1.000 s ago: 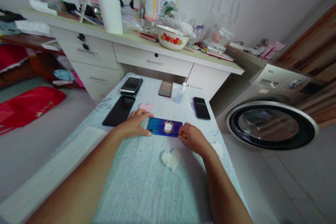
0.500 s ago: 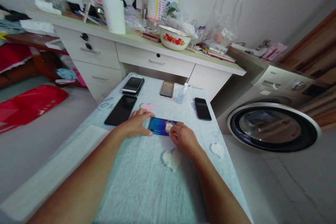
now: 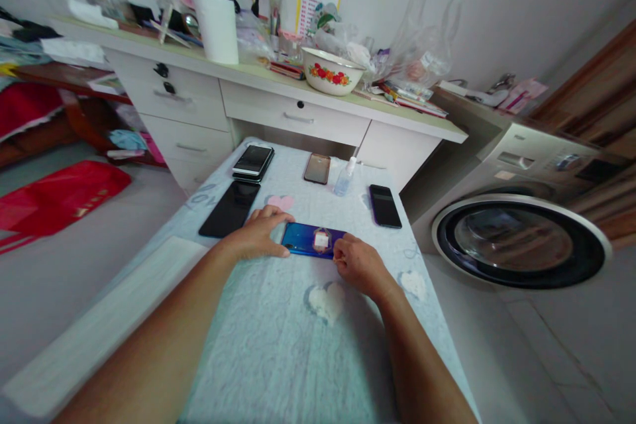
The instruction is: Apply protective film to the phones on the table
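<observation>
A blue phone (image 3: 302, 238) lies back side up on the cloth-covered table, with a white sticker (image 3: 320, 240) on its back. My left hand (image 3: 261, 233) braces the phone's left end, thumb on the near corner and fingers at the far corner. At the right end, my right hand (image 3: 362, 264) is closed, its curled fingers pressed to the phone's back. What those fingers pinch is hidden, apart from a small orange-brown bit below them.
A black phone (image 3: 231, 209), stacked phones (image 3: 252, 162), a brown phone case (image 3: 317, 169), a clear spray bottle (image 3: 344, 177) and another dark phone (image 3: 385, 206) surround the hands. Beyond stands a desk with an enamel bowl (image 3: 330, 73); a washing machine (image 3: 517, 212) is at right.
My right hand has slid right along the phone's back, uncovering the white sticker. My left hand and the phone have stayed in place.
</observation>
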Demonstrator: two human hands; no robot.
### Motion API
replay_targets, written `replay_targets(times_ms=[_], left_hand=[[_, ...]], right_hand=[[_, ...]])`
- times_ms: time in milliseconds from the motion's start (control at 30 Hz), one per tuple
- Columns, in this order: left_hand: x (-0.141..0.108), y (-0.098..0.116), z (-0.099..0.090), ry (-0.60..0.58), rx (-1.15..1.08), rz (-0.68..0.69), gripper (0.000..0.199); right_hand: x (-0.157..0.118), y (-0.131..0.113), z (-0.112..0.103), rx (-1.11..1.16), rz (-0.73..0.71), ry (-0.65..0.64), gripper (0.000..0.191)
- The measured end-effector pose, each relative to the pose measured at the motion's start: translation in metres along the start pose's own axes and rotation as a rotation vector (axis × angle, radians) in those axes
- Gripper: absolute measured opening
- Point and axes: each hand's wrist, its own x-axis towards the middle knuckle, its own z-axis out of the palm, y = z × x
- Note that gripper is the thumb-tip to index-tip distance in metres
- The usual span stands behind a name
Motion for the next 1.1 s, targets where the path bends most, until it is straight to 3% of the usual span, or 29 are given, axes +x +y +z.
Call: replay_targets(times_ms=[333,633,1100], left_hand=[[0.001,-0.002,0.003,0.007,0.003,-0.011,0.074],[0.0,-0.001,0.003,0.032,0.004,-0.005,0.073],[0.001,-0.004,0.005,0.038,-0.004,0.001,0.077]], right_hand=[[0.014,-0.02,0.02,-0.064,-0.026,0.033,0.018],[0.019,-0.038,0.029,-0.042,-0.106,0.147,0.015],[0.027,-0.06,0.03,-0.076,-0.145,0.127,0.021]])
